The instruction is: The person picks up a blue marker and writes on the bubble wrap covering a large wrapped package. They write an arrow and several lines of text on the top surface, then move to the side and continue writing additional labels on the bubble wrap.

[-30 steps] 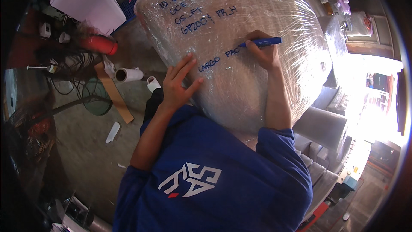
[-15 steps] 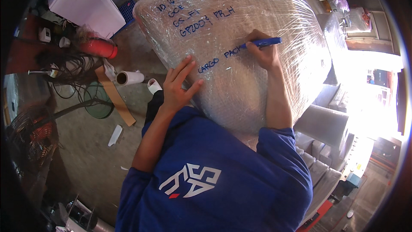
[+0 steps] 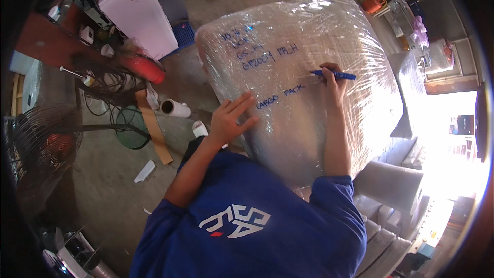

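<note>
A large bundle (image 3: 288, 139) wrapped in clear stretch film over bubble wrap fills the middle of the view. Blue handwriting runs across its top in several lines. My right hand (image 3: 332, 81) pinches a blue marker pen (image 3: 343, 75), its tip pointing left, close to the film just past the end of the lowest written line. Whether the tip touches the film I cannot tell. My left hand (image 3: 231, 119) lies with fingers spread on the bundle's near left edge, left of that line.
On the floor to the left lie a film roll (image 3: 175, 108), a cardboard strip (image 3: 154, 128) and a white scrap (image 3: 145, 171). A black fan (image 3: 43, 139) and a red cylinder (image 3: 144, 67) stand there too. Wrapped grey rolls (image 3: 388, 185) sit at the right.
More of the last word's final letter now shows. My right hand has moved right along the bundle with the marker. The whole view has shifted, so the bundle appears lower and farther right.
</note>
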`<state>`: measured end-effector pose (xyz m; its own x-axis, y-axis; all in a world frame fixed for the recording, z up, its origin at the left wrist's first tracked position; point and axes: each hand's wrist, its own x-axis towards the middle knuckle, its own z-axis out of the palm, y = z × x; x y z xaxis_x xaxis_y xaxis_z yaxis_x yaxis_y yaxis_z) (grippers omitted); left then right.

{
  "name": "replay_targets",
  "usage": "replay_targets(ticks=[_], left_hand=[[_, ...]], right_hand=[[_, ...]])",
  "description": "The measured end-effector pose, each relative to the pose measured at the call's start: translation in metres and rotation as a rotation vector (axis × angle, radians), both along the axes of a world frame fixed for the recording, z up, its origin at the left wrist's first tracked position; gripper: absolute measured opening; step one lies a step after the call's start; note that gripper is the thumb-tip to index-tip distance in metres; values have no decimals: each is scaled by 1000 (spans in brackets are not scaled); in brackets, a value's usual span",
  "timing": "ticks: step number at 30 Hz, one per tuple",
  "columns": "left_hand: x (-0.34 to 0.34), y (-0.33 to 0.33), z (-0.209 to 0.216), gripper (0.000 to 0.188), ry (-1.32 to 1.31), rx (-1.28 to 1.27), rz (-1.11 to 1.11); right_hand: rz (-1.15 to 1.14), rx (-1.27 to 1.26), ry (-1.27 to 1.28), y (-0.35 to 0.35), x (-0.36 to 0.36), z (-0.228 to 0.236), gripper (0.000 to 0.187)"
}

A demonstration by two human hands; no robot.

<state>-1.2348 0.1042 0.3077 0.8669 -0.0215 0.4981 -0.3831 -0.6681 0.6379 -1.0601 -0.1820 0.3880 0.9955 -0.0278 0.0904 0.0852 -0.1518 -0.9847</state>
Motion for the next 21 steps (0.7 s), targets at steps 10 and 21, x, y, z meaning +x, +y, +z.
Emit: replay_targets(ticks=[10, 21], left_hand=[[-102, 103, -54, 50, 434, -185, 280], [-95, 154, -47, 50, 703, -320, 284]], right_hand=[[401, -548, -298, 40, -103, 49, 16], [186, -276, -43, 114, -98, 54, 15]])
